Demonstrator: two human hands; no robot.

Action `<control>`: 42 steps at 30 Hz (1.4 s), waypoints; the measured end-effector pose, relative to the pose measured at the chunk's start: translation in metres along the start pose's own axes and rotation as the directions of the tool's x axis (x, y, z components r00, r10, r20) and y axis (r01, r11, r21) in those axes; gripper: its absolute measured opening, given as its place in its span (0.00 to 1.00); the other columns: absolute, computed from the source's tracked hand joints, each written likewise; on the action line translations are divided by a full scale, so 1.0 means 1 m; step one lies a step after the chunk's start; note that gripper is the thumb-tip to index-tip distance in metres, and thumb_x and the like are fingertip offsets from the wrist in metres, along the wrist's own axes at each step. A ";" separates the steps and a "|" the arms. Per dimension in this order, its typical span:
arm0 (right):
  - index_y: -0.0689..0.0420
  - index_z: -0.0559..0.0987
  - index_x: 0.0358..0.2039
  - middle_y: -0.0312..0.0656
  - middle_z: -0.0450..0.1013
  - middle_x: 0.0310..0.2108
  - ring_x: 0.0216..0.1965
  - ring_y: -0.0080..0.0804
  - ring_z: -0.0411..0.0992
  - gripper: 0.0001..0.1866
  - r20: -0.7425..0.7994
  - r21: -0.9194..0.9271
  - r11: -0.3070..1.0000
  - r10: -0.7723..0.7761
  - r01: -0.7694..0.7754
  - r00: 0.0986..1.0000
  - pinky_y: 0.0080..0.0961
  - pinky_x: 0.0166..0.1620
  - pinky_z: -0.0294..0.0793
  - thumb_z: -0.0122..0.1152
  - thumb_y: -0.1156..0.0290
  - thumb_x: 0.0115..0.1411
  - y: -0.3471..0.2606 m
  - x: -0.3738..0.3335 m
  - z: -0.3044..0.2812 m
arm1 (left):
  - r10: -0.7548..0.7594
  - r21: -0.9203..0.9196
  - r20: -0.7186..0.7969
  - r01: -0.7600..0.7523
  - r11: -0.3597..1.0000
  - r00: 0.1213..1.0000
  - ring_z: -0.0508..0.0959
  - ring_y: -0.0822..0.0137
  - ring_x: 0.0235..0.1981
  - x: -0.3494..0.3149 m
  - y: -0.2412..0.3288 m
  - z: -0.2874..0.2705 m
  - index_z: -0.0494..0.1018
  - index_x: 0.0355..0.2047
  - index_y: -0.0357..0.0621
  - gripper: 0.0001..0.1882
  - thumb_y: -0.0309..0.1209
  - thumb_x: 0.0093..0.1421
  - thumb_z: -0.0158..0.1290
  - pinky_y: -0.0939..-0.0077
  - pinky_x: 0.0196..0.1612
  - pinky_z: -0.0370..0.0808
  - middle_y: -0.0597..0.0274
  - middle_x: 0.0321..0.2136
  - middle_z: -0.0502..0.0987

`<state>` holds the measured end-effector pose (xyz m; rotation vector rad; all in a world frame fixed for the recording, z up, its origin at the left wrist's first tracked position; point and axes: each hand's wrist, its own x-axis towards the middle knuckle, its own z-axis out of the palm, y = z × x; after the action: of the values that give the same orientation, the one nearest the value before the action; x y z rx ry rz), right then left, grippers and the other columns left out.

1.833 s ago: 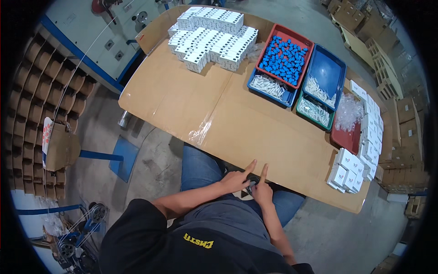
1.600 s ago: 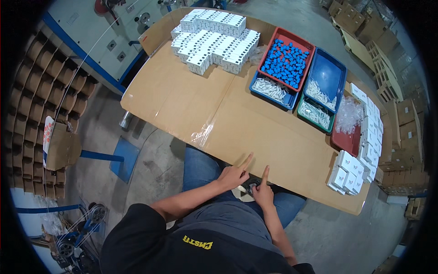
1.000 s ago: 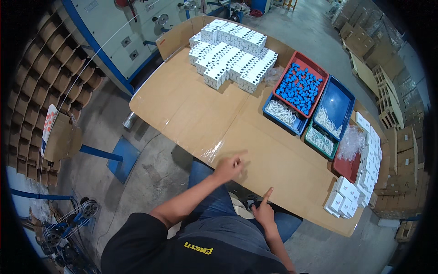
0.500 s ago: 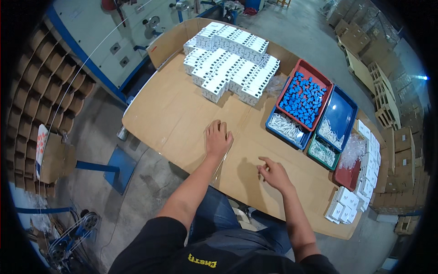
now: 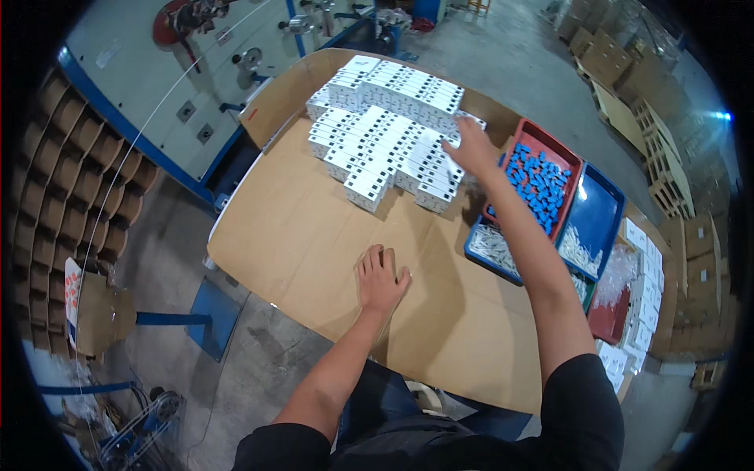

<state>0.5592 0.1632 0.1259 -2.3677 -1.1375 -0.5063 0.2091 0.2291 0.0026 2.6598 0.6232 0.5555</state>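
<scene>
Stacked white boxes [image 5: 385,133] with dark square marks fill the far part of the cardboard-covered table [image 5: 290,228]. Over the right end of this stack reaches my right hand [image 5: 473,149]. Its thumb and fingers are apart at the box tops, and nothing shows between them; whether the fingertips touch a box I cannot tell. My left hand [image 5: 382,280] rests on the bare cardboard nearer to me, fingers spread and holding nothing. A red tray [image 5: 542,133] of small blue parts [image 5: 538,184] lies just right of my right forearm, which covers part of it.
A blue tray [image 5: 603,200] and another blue tray [image 5: 514,275] hold thin white pieces. At the right edge are a red tray [image 5: 605,323] with clear plastic bags [image 5: 616,279] and more white boxes [image 5: 644,294]. A machine cabinet [image 5: 157,86] stands beyond the table's left side.
My right hand has moved forward from the near part of the table to the right end of the box stack. My left hand stays on the cardboard; the whole view has shifted slightly.
</scene>
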 end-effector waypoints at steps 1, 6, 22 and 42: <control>0.62 0.74 0.60 0.57 0.71 0.56 0.57 0.55 0.71 0.36 0.002 0.017 1.000 -0.013 0.013 1.000 0.45 0.59 0.73 0.69 0.53 0.56 0.004 0.021 0.007 | -0.009 -0.020 0.031 0.009 1.000 0.999 0.65 0.51 0.62 0.001 0.001 -0.004 0.70 0.52 0.42 0.27 0.46 0.58 0.57 0.51 0.67 0.60 0.50 0.55 0.68; 0.59 0.63 0.71 0.58 0.61 0.68 0.69 0.58 0.60 0.54 0.157 -0.318 0.947 0.107 -0.052 0.982 0.48 0.67 0.66 0.71 0.40 0.51 0.022 0.094 0.042 | -0.035 -0.052 0.091 0.039 0.998 0.995 0.64 0.49 0.63 0.001 -0.003 -0.008 0.70 0.55 0.39 0.32 0.48 0.58 0.59 0.51 0.66 0.59 0.49 0.58 0.67; 0.66 0.62 0.69 0.65 0.56 0.69 0.68 0.64 0.58 0.68 0.459 -0.238 0.971 0.140 -0.031 0.877 0.48 0.69 0.63 0.80 0.36 0.34 0.074 0.151 0.047 | -0.037 -0.054 0.097 0.042 0.998 0.995 0.63 0.49 0.65 0.003 -0.002 -0.001 0.68 0.57 0.40 0.32 0.47 0.59 0.59 0.52 0.66 0.61 0.48 0.59 0.66; 0.40 0.51 0.77 0.69 0.59 0.63 0.67 0.70 0.58 0.62 0.308 0.011 0.997 0.067 -0.074 0.949 0.54 0.69 0.60 0.76 0.46 0.45 0.096 0.127 0.021 | 0.000 -0.097 0.024 0.002 0.995 1.000 0.67 0.48 0.62 0.001 0.003 0.001 0.69 0.53 0.40 0.29 0.45 0.57 0.60 0.51 0.63 0.64 0.48 0.56 0.68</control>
<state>0.7133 0.2011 0.1495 -2.5168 -1.1750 -0.0989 0.2121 0.2265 0.0033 2.5711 0.5754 0.5383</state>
